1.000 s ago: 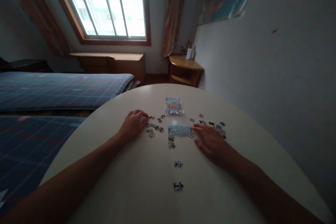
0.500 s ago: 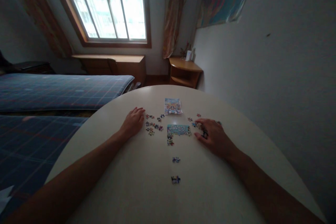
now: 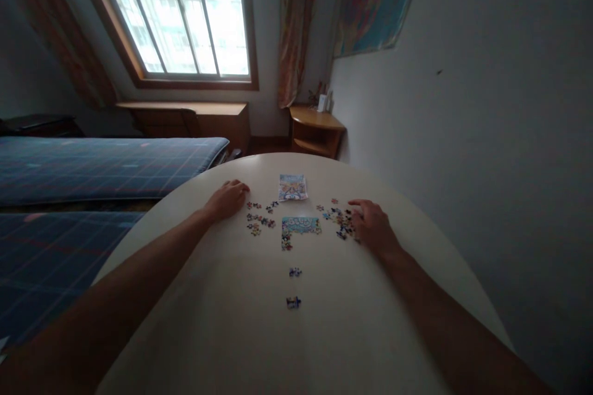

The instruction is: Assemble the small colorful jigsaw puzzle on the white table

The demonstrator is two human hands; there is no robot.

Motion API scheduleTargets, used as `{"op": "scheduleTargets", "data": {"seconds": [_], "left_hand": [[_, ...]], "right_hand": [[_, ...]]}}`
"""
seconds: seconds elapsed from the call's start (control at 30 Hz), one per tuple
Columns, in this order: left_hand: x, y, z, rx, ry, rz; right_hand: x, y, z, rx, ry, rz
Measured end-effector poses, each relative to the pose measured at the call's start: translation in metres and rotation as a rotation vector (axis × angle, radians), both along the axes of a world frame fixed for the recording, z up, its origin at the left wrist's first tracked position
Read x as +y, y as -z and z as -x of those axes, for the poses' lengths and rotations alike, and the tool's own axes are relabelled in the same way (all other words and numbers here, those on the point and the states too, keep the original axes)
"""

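Note:
On the pale round table, my left hand (image 3: 229, 199) rests palm down with its fingers loosely out, left of a cluster of loose jigsaw pieces (image 3: 262, 220). Over the right edge of another pile of pieces (image 3: 340, 217) is my right hand (image 3: 374, 227), fingers apart and the forefinger stretched out; it hides part of that pile. Between the hands lies a partly joined jigsaw puzzle (image 3: 301, 224), an L of top strip and left side with blue lettering. Nearer to me are a small joined bit of puzzle (image 3: 295, 272) and one more (image 3: 293, 303).
A printed picture sheet (image 3: 293, 187) lies beyond the puzzle on the table (image 3: 343, 321). Left of the table are beds with blue plaid covers (image 3: 106, 166). A wooden corner shelf (image 3: 317, 117) stands past the far edge, and a wall (image 3: 463, 154) runs along the right.
My right hand has drawn back to the right and lifted its forefinger, uncovering more of the right pile. My left hand stays beside its cluster. The whole view has shifted slightly.

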State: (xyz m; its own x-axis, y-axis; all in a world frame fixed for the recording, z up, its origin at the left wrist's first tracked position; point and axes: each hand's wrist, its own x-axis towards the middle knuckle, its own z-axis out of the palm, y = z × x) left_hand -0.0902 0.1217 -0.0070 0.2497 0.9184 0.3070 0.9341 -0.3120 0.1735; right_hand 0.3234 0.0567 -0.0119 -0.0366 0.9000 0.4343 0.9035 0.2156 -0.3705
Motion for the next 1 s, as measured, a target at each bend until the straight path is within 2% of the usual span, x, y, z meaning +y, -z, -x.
{"op": "scheduleTargets", "data": {"seconds": [0.17, 0.3, 0.43, 0.63, 0.73, 0.87, 1.0], "left_hand": [[0.025, 0.013, -0.005, -0.022, -0.083, -0.034], [0.029, 0.021, -0.004, -0.035, -0.136, -0.033], [0.027, 0.022, -0.005, -0.032, -0.159, -0.02], [0.019, 0.013, -0.013, -0.029, -0.194, -0.032], [0.011, 0.004, -0.015, -0.047, -0.297, -0.066], [-0.001, -0.008, -0.016, -0.085, -0.507, -0.123], [-0.011, -0.014, -0.019, -0.082, -0.55, -0.158]], "right_hand": [[0.009, 0.01, -0.012, -0.027, 0.127, -0.003], [0.012, 0.017, -0.014, -0.074, 0.098, 0.034], [0.008, 0.019, -0.011, -0.13, 0.043, 0.128], [0.002, 0.009, -0.004, -0.149, -0.119, 0.225], [0.0, 0.004, -0.002, -0.115, -0.183, 0.236], [-0.002, -0.003, 0.003, -0.024, -0.213, 0.168], [-0.008, -0.011, 0.015, 0.008, -0.271, 0.064]]}}
